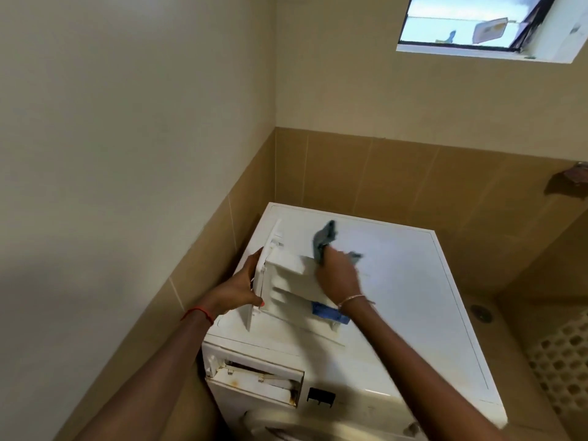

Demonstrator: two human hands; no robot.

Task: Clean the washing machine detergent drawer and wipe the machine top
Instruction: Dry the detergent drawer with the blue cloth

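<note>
Head view, quick pass.
— Where's the detergent drawer [296, 281]?
— Out of the machine, up over the near-left part of the washing machine top [413, 281]. Can't tell if its underside rests on the top or is lifted clear. The drawer slot [257, 380] gapes open in the machine's front, below it.
— Look of it?
— White hard plastic, boxy, long. Flat front panel [247, 318] faces left, tilted. Stepped dividers run along its length. Blue insert [327, 313] at the near-right end. Faint yellowish staining along the lower edges.
— Hands?
— Left hand [241, 291] grips the front panel, fingers wrapped behind it, thumb on the near side. Red thread [197, 313] on that wrist. Right hand [339, 275] is bunched round a grey cloth [324, 238], pressing it on the drawer's far-right part. Motion blur, so finger detail is unreadable. Thin bangle [351, 299] on that wrist.
— Cloth?
— Soft, crumpled. One corner sticks up beyond the knuckles, another bit pokes out to the right.
— Machine?
— White, smooth, glossy top with a thin line near the edges. Slot interior shows brown rusty-looking marks and grime. Small black rectangle [320, 396] right of the slot.
— Surroundings?
— Corner of tan glossy tiles [381, 173], matte cream wall above, window [471, 23] high at far right, floor drain [481, 313] right of the machine.
</note>
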